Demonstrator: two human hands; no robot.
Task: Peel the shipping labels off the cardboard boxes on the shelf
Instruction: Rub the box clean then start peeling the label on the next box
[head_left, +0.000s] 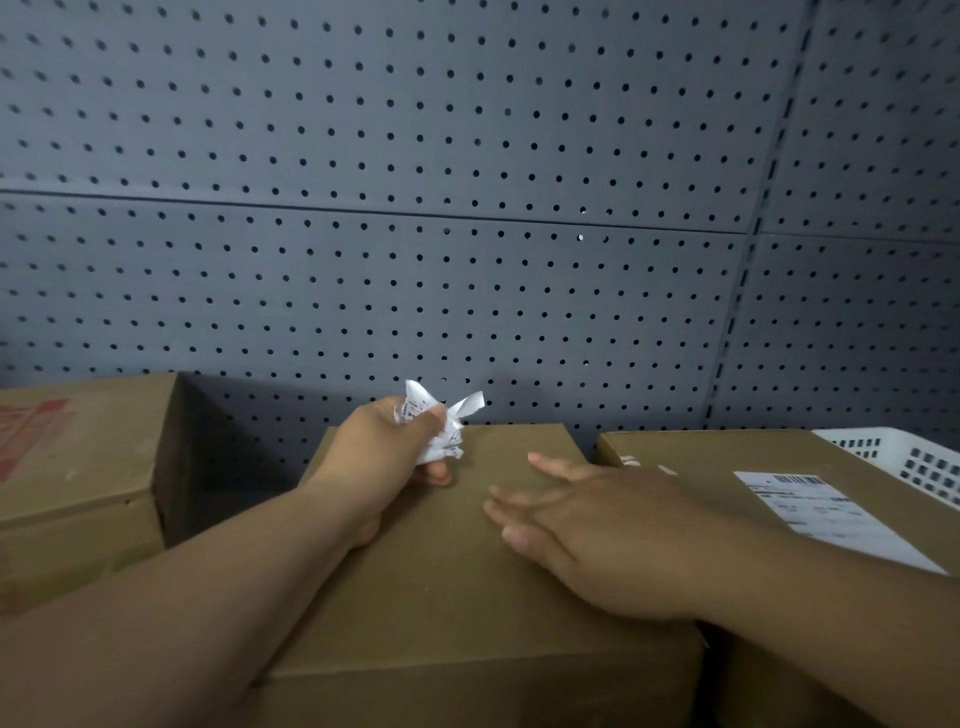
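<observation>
A: Where is the left hand?

B: The left hand (384, 457) reaches forward over the far part of the middle box (441, 582). Its forearm lies across the box's left edge. Fingers and thumb are curled tight round a crumpled label (441, 428), and white scraps poke out above the knuckles.

A: And the right hand?

B: The right hand (587, 535) is palm down over the same box top, holding nothing, with its fingers straight, slightly spread and pointing left. It is blurred, so I cannot tell whether it touches the cardboard.

A: Any label on a box?

B: 1 shipping label (826, 514) lies flat on top of the right box (727, 467), beside a white basket (904, 457). The left box (88, 467) shows red print. A grey pegboard (415, 208) stands behind all 3.
</observation>
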